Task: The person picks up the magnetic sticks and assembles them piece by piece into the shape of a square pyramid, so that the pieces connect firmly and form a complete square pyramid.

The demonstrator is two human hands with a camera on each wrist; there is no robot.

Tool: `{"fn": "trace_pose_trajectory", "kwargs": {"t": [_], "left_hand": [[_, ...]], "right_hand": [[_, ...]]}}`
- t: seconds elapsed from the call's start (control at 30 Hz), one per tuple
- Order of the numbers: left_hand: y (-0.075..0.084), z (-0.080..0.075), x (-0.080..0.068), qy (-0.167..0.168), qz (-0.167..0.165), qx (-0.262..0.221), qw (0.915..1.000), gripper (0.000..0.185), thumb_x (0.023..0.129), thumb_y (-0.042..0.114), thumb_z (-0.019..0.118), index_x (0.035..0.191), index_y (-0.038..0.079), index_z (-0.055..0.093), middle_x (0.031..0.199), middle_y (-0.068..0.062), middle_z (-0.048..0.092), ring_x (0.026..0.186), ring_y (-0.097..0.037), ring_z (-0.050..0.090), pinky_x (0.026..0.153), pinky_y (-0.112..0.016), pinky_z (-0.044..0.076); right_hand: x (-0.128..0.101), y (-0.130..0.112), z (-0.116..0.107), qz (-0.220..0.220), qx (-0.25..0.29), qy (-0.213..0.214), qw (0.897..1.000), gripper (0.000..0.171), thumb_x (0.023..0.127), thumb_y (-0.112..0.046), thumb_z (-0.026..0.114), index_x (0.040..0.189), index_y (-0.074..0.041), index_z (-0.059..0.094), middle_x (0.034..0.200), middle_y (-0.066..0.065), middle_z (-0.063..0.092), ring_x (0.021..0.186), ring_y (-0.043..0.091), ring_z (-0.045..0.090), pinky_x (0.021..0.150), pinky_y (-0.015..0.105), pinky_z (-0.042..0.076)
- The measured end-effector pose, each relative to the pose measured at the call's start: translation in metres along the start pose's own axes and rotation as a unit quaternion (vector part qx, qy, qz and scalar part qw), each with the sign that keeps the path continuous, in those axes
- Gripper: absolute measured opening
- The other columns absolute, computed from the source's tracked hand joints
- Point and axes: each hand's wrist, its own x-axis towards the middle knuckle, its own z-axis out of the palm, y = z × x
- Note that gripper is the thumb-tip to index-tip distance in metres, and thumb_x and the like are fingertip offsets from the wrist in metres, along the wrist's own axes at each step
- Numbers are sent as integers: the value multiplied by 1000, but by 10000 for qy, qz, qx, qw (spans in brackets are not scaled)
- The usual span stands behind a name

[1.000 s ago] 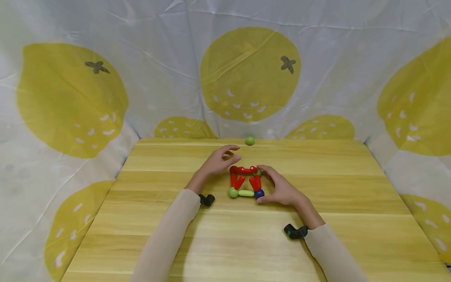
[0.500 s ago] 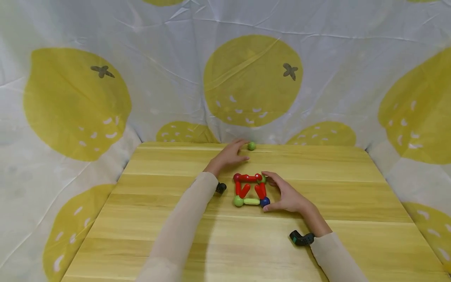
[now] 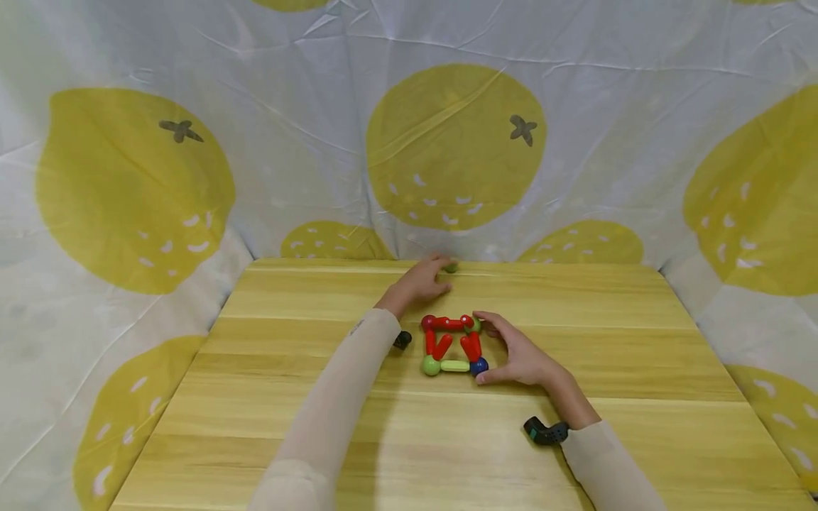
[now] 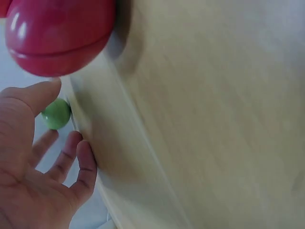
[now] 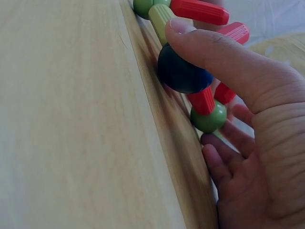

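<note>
Near the table's back edge, my left hand (image 3: pixel 422 280) reaches over a loose green ball (image 4: pixel 56 113). Its index finger covers most of the ball in the head view, while the left wrist view has the ball between spread thumb and index finger. My right hand (image 3: pixel 525 358) holds the right side of a magnetic rod-and-ball frame (image 3: pixel 455 366), thumb on the dark blue ball (image 5: pixel 183 71) and fingertips at a green corner ball (image 5: pixel 209 117). Red rods and one yellow-green rod link the corner balls; two short red rods slant inward. A red corner ball (image 4: pixel 62 38) looms close in the left wrist view.
The wooden table (image 3: pixel 447 440) ends at the back against a white cloth (image 3: pixel 307 170) printed with yellow lemons. A black wrist camera (image 3: pixel 544 431) sits by the right cuff, and another (image 3: pixel 402 341) by the left.
My left hand has moved from beside the frame to the back edge, and its fingers now cover most of the green ball. The right hand has kept its hold on the frame.
</note>
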Motion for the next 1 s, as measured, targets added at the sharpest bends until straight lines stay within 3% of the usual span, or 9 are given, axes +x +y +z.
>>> {"fn": "trace_pose_trajectory", "kwargs": {"t": [0.13, 0.33, 0.5, 0.63, 0.83, 1.0], "left_hand": [[-1, 1, -1, 376, -213, -167, 9989, 54, 100, 24, 67, 150, 13, 49, 154, -12, 41, 139, -33, 48, 117, -48, 41], [-7, 3, -5, 373, -377, -42, 9986, 50, 103, 24, 64, 151, 14, 53, 156, -8, 50, 145, -29, 46, 122, -43, 38], [-12, 2, -13, 578, -508, -506, 9957, 44, 102, 24, 67, 143, 10, 60, 141, -9, 63, 124, -26, 61, 109, -40, 49], [-19, 2, -29, 734, -519, -1000, 9909, 43, 100, 25, 71, 139, 10, 63, 131, -9, 67, 107, -24, 65, 98, -38, 54], [-22, 0, -64, 978, -285, -1830, 9778, 46, 98, 26, 73, 139, 8, 63, 134, -8, 67, 112, -25, 70, 98, -38, 58], [-13, 0, -92, 1163, -32, -2525, 9606, 47, 97, 25, 74, 140, 8, 64, 131, -6, 69, 114, -24, 69, 97, -34, 59]], "right_hand": [[0, 1, 0, -14, -9, 21, 10000, 118, 67, -37, 99, 161, -22, 29, 163, 5, 36, 146, 33, 43, 121, 55, 34], [1, 4, 2, 100, -23, 1, 9999, 118, 66, -41, 99, 161, -28, 30, 163, 0, 36, 145, 29, 44, 121, 51, 35], [0, 5, 0, 23, -70, 73, 9999, 116, 67, -40, 99, 160, -26, 31, 163, 3, 37, 144, 32, 45, 120, 54, 36], [2, 5, 2, -26, -130, 98, 9999, 115, 67, -40, 99, 160, -26, 32, 163, 1, 37, 145, 29, 45, 120, 51, 37], [4, 3, 5, -165, -315, 117, 9993, 114, 67, -44, 97, 160, -25, 33, 163, 0, 37, 149, 26, 40, 122, 52, 34], [4, 0, 8, -195, -421, 165, 9988, 113, 69, -46, 96, 160, -24, 34, 164, 2, 35, 152, 29, 35, 124, 59, 28]]}}
